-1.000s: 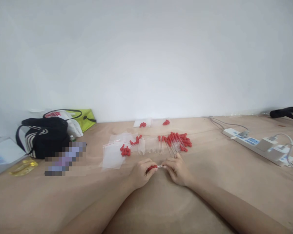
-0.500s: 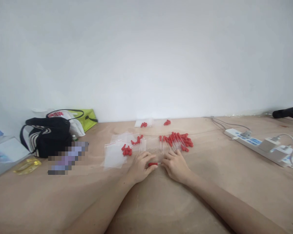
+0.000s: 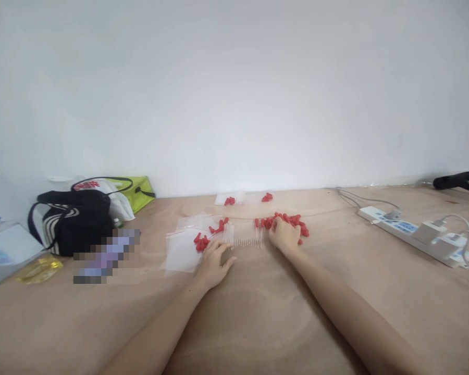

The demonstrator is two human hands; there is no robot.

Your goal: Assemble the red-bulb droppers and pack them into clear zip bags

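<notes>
My right hand [image 3: 284, 235] is closed at the left edge of a pile of red rubber bulbs [image 3: 297, 221], pinching a red-bulbed dropper that the fingers mostly hide. Just left of it, a few clear droppers with red bulbs [image 3: 257, 224] lie side by side. Between my hands runs a row of thin clear tubes [image 3: 247, 241], their narrow tips toward me. My left hand [image 3: 214, 264] lies open at the left end of that row, thumb apart, with nothing in it. Loose red bulbs [image 3: 201, 242] sit beyond it, beside clear zip bags [image 3: 182, 252].
Two small groups of red bulbs [image 3: 229, 201] lie on bags near the wall. A white power strip [image 3: 410, 229] with plugged chargers and cables is at the right. On the left stand a black bag [image 3: 78, 224] and a yellow-green bag [image 3: 140, 194], near a yellow packet [image 3: 41, 270].
My hands have moved apart from the dropper they held together. The left hand opened and drew left; the right went up to the red-bulb pile with the dropper.
</notes>
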